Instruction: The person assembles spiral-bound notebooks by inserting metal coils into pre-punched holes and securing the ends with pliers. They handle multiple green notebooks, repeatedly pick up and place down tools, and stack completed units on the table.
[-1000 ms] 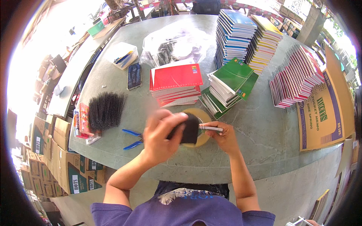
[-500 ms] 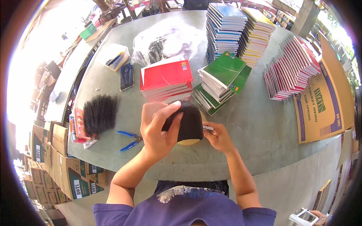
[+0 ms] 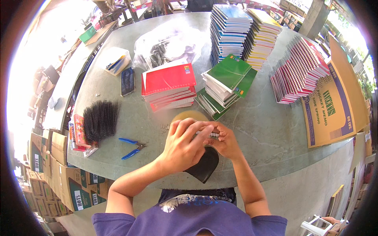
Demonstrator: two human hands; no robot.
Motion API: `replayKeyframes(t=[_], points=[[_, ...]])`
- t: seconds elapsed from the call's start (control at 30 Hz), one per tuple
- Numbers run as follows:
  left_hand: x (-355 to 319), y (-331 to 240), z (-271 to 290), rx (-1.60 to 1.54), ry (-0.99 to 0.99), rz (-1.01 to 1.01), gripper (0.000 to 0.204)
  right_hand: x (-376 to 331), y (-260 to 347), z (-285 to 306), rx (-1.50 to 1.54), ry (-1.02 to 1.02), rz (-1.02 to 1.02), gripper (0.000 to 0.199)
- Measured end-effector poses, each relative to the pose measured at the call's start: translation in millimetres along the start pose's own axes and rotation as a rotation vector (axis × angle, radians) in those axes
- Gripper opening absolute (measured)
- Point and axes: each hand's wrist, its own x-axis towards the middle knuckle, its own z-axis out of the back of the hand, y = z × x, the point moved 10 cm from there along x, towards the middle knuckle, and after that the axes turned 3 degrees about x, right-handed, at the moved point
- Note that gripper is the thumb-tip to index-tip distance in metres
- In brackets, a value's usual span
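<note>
Over the near middle of the table my two hands meet. My right hand (image 3: 225, 142) is closed, pinching a small white-and-dark piece (image 3: 213, 134) whose kind I cannot make out. The bent fingers of my left hand (image 3: 185, 141) reach across to that same piece; what they grip is hidden. Below my left hand shows a smooth black curved piece (image 3: 204, 167), its pointed end toward me; whether the hand holds it I cannot tell. A round yellowish disc (image 3: 188, 115) lies just beyond my fingers. Left of my hands rest blue-handled pliers (image 3: 132, 148).
Black spiral coils (image 3: 101, 120) lie at the left, near a phone (image 3: 127, 82). Ahead stand red notebooks (image 3: 169, 81), green notebooks (image 3: 229, 74), blue notebooks (image 3: 230, 31) and yellow notebooks (image 3: 263, 37). Coil-bound red notebooks (image 3: 299, 72) and a cardboard box (image 3: 334, 106) occupy the right.
My left hand has moved right to meet my right hand. The black piece, earlier held up in my left fingers, is now lower and nearer me, uncovering more of the yellowish disc.
</note>
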Motion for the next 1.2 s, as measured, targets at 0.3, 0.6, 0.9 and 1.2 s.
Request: replayKeyframes(t=[0.3, 0.6, 0.9, 1.2], points=[[8.9, 11.8, -54.5, -0.358, 0.305, 0.004, 0.026, -15.4, -18.2, 25.4, -0.436, -0.079, -0.150, 0.018], [6.9, -0.3, -51.7, -0.335, 0.104, -0.021, 0.021, -26.0, -20.9, 33.3, -0.447, -0.195, 0.039, 0.015], [25.7, -1.8, -48.6, -0.408, 0.090, -0.038, 0.023, -48.6, 34.5, 35.1, -0.815, -0.347, 0.101, 0.019], [110.6, 32.6, -56.0, 0.210, -0.001, 0.057, 0.026, -143.6, 54.2, 130.2, -1.543, -0.455, -0.018, 0.039]])
